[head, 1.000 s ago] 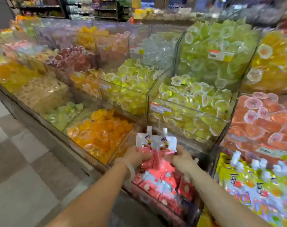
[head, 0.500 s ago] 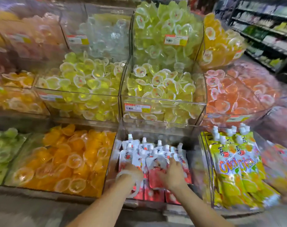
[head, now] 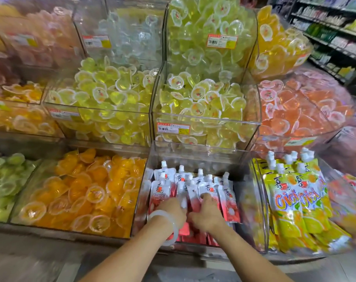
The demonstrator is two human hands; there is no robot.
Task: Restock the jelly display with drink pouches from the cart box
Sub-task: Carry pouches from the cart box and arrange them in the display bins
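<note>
Clear plastic bin (head: 195, 153): rigid transparent walls, straight-sided, in the bottom row of the display; it holds the red-and-white drink pouches.
Drink pouches (head: 228, 197): flat, glossy film packs, white at the top and red below, each with a small white screw spout; they stand upright and tightly packed, spouts toward the back wall.
Left hand (head: 171, 209): inside the bin on the left part of the pouch row, fingers curled down among the pouches; whether it grips one cannot be told, as the fingertips are hidden and blurred.
Bangle (head: 172, 231): smooth, pale, translucent ring on the left wrist.
Right hand (head: 208, 213): just beside the left hand, knuckles up, fingers bent into the row, fingertips pressing on a pouch face; a firm grip cannot be confirmed.
Yellow pouches (head: 291, 202): same spouted shape, glossy yellow film with orange lettering, in the adjoining bin to the right, leaning back.
Orange jelly cups (head: 87, 192): small rounded translucent cups with flat peel lids, heaped loose in the bin to the left.
Yellow-green jelly cups (head: 201, 100): same cup shape, piled in the clear bin directly above the pouch bin.
Price label (head: 173, 128): flat orange-and-white sticker on that upper bin's front wall.
</note>
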